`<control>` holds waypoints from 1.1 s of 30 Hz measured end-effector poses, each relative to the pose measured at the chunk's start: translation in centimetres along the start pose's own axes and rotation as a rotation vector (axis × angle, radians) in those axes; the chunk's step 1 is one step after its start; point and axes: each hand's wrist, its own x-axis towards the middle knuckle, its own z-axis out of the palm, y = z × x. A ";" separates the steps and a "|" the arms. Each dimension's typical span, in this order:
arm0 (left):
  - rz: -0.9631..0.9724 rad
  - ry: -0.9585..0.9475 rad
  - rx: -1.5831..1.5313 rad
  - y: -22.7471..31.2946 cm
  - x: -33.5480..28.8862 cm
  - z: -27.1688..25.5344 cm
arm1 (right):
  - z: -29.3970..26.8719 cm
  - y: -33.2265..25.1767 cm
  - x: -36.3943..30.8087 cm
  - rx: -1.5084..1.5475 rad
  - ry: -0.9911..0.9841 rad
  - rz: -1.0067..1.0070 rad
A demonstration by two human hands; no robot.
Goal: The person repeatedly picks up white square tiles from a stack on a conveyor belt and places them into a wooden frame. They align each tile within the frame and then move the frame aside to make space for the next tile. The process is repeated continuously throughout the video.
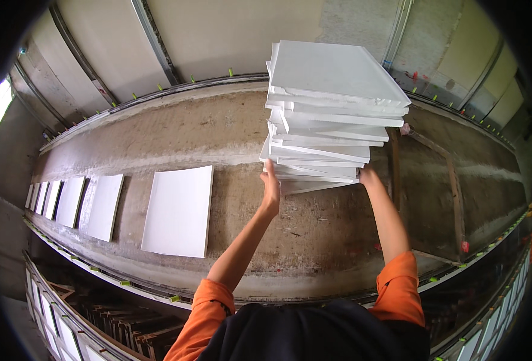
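A tall, uneven stack of white rectangular panels (332,72) rises over the long brown table (236,132), right of centre. The panels are slightly turned against one another, and some edges look rough. My left hand (270,188) grips the left edge of the lower panels, thumb upward. At the opposite edge, my right hand (368,175) holds the same low part of the stack; its fingers are mostly hidden. Whether the stack's bottom rests on the table, I cannot tell. A single white panel (178,210) lies flat left of my left hand.
Several more white panels (103,207) lie spaced in a row toward the table's left end. A wooden frame (453,192) lies on the table to the right. Green clips (124,283) line the table's edges. Racks with white panels (67,337) stand by the near edge.
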 end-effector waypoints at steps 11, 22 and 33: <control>0.149 -0.143 -0.029 2.9 -0.7 0.8 | 3.7 -13.1 -3.4 0.223 0.312 0.441; 0.139 -0.079 -0.055 3.4 -2.2 -1.6 | 7.3 -15.2 -5.2 0.208 0.457 0.296; 0.282 -0.008 -0.119 8.3 -1.4 -10.8 | 17.4 -25.0 -2.1 0.189 0.283 0.306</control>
